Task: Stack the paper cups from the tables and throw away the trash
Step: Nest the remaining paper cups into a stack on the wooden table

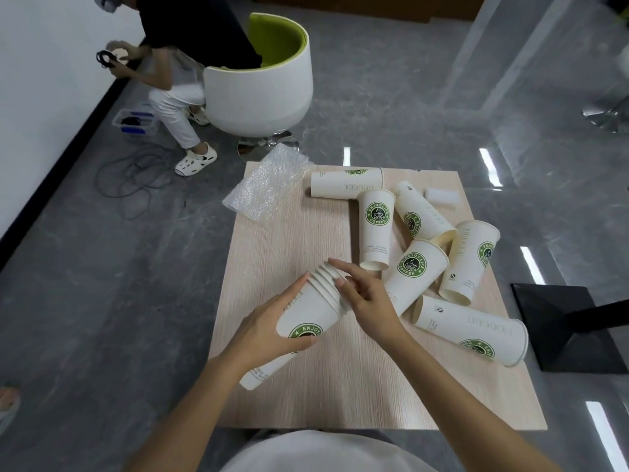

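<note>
My left hand (269,327) grips a tilted stack of nested white paper cups (306,311) with green coffee logos, held just above the wooden table (272,253). My right hand (366,296) rests on the stack's rims, index finger stretched over them, holding nothing. Several loose cups lie on the right half of the table: one at the far edge (345,183), one with its logo facing up (374,229), one just right of my right hand (413,272), and one near the right edge (471,330). A crumpled sheet of bubble wrap (267,185) hangs over the far left corner.
A small white foam piece (440,196) lies at the table's far right. A white and green tub chair (263,86) stands beyond the table, with a crouching person (177,63) and floor cables (136,180) to its left. A black table base (561,327) sits at right.
</note>
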Action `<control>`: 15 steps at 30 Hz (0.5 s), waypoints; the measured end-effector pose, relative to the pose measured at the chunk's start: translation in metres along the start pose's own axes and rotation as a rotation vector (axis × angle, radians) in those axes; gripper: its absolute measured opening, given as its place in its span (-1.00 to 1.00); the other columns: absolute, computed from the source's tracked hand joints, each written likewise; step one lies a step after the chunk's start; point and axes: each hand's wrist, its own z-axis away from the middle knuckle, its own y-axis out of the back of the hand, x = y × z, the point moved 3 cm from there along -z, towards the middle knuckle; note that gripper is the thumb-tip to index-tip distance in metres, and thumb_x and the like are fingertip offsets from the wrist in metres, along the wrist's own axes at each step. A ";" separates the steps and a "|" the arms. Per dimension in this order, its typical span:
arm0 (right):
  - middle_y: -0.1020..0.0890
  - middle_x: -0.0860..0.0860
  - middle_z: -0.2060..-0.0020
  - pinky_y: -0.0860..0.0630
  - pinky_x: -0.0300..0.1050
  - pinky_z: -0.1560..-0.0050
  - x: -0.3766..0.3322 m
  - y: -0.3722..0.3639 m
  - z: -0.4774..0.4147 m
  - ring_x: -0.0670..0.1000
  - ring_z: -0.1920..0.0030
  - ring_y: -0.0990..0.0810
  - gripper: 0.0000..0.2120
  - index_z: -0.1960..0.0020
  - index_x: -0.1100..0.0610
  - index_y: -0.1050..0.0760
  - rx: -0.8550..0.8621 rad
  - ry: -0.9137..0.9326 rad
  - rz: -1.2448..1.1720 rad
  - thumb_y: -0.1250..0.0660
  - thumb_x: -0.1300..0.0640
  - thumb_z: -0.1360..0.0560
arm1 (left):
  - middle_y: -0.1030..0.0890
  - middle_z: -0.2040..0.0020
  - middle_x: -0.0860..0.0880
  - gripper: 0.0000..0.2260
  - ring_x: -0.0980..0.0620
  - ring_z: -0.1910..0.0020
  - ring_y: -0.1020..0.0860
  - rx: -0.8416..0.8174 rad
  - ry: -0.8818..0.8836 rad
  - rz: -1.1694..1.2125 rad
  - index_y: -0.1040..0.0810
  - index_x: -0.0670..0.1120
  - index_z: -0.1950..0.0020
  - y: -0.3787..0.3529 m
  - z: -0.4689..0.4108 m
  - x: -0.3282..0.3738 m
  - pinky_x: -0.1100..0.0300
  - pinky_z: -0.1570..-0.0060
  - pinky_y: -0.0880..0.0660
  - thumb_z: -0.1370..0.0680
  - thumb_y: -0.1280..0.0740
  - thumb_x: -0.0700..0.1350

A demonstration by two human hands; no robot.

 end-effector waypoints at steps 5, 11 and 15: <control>-0.32 -0.19 0.50 -0.28 -0.34 0.28 0.004 0.001 -0.002 -0.14 0.37 -0.29 -0.71 -0.28 0.10 -0.50 0.054 0.014 0.011 -0.24 0.14 -0.57 | -0.48 -0.26 0.20 -0.07 0.14 -0.05 -0.55 0.018 -0.006 0.001 0.08 0.49 -0.47 -0.004 -0.005 0.006 0.13 0.01 -0.58 -0.37 -0.53 0.16; -0.32 0.00 0.43 -0.31 -0.23 0.24 0.002 0.011 -0.008 -0.02 0.34 -0.32 -0.75 -0.23 0.08 -0.53 0.039 -0.014 -0.002 -0.26 0.16 -0.58 | -0.46 -0.31 0.21 -0.07 0.13 -0.11 -0.54 0.026 -0.003 0.012 0.05 0.48 -0.48 -0.007 -0.014 0.011 0.07 -0.06 -0.57 -0.35 -0.53 0.19; -0.61 0.10 0.20 -0.48 -0.21 0.00 0.001 0.026 -0.012 -0.03 0.13 -0.56 -0.78 -0.20 0.13 -0.55 0.079 -0.024 -0.030 -0.23 0.20 -0.59 | -0.46 -0.31 0.21 -0.07 0.12 -0.12 -0.55 0.021 -0.002 0.038 0.03 0.49 -0.47 -0.009 -0.020 0.012 -0.03 -0.07 -0.58 -0.32 -0.53 0.22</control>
